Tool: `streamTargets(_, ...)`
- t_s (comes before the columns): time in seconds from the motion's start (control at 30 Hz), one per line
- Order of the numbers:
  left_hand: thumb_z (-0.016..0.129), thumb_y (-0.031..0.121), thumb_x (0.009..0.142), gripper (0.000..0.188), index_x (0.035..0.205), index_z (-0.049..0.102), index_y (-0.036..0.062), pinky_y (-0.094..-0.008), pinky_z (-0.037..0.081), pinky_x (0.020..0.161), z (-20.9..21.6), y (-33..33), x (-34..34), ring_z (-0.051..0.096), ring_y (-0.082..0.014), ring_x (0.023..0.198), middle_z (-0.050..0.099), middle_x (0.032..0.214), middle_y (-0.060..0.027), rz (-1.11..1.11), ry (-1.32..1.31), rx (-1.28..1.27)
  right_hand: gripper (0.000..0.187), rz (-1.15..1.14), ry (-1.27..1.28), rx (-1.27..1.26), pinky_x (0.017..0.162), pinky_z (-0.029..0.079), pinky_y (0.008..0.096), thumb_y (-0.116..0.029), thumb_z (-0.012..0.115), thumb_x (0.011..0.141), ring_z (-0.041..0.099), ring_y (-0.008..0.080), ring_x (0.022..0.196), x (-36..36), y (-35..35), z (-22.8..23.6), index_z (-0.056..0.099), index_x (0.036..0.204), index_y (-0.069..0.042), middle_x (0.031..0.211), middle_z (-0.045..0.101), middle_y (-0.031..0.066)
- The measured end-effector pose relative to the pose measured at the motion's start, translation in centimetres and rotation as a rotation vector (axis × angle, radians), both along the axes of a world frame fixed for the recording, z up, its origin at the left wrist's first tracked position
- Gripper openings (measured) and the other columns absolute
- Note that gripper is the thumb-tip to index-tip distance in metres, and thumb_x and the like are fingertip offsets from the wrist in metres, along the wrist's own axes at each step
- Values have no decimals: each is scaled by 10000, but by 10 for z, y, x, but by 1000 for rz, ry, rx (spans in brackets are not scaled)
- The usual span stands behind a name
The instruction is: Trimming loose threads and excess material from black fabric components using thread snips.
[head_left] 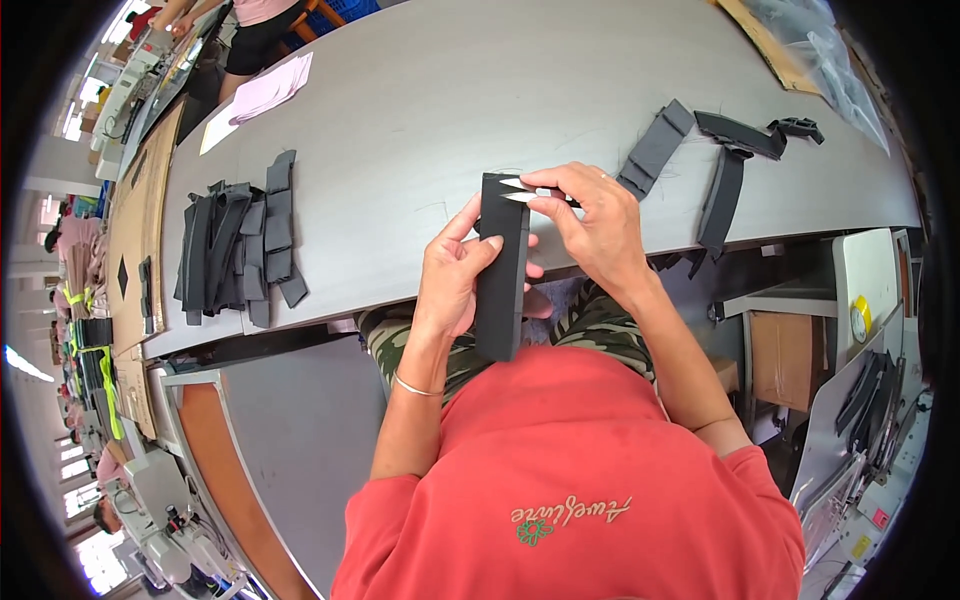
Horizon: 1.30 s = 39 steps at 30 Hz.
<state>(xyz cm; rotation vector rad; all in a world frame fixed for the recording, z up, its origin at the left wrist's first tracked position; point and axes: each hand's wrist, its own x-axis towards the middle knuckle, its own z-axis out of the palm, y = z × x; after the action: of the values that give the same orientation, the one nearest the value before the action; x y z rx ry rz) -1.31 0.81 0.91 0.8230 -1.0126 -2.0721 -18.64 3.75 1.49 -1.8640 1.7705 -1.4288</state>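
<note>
A long black fabric strip [503, 290] hangs over the table's near edge, its far end above the tabletop. My left hand [452, 272] grips it along the side, thumb on top and fingertips showing past the right edge. In my right hand [605, 225] is a pair of thread snips [513, 183], pinched between thumb and fingers. Its two pale pointed blades lie spread over the far end of the strip; whether they touch the fabric I cannot tell.
A pile of black strips [235, 245] lies to the left on the grey table [390, 150]. More strips [655, 150] lie to the right, some over the edge. Pink sheets [272, 88] rest at far left, clear plastic [815, 50] at far right. Another person [262, 35] stands beyond.
</note>
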Motion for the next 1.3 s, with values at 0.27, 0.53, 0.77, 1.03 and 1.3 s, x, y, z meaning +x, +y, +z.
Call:
streamTargets(0.27, 462, -37, 855, 610, 1438, 294, 20, -323, 576, 540, -1, -6, 14, 665, -242, 577, 665, 893, -227, -138, -1, 36, 146, 73, 65, 59, 660, 457, 309, -66, 641, 789, 582, 195, 729, -13, -4, 4, 685, 928, -65, 807, 657, 50)
streamTargets(0.53, 496, -29, 817, 595, 1399, 376, 12, -301, 568, 502, -1, -8, 25, 653, -217, 538, 679, 834, -191, -292, -4, 59, 88, 191, -41, 105, 643, 462, 309, -110, 655, 795, 593, 202, 695, -23, -3, 1, 688, 873, -85, 754, 658, 32)
streamTargets(0.77, 506, -32, 847, 567, 1396, 377, 18, -313, 552, 500, -5, -7, 23, 653, -251, 551, 660, 872, -246, -256, 8, 42, 131, 178, -198, 110, 690, 474, 282, -107, 664, 791, 624, 185, 754, -25, 7, 12, 691, 911, -62, 822, 680, 56)
streamTargets(1.03, 459, -68, 858, 314, 1159, 535, -15, -368, 570, 669, 0, -53, 41, 662, -315, 850, 612, 1070, -237, 308, 152, -162, 287, 52, -467, 174, 607, 336, 189, -107, 645, 864, 381, 28, 663, -54, 15, 7, 640, 1148, -59, 720, 445, -86)
streamTargets(1.3, 441, 395, 968, 535, 1284, 454, -37, -519, 394, 1005, 46, -101, 158, 451, -397, 1237, 467, 1320, -252, 358, 430, -274, 415, -363, -420, 92, 772, 372, 234, -422, 469, 965, 510, 72, 878, -178, 53, 12, 651, 1113, -81, 1132, 632, 1)
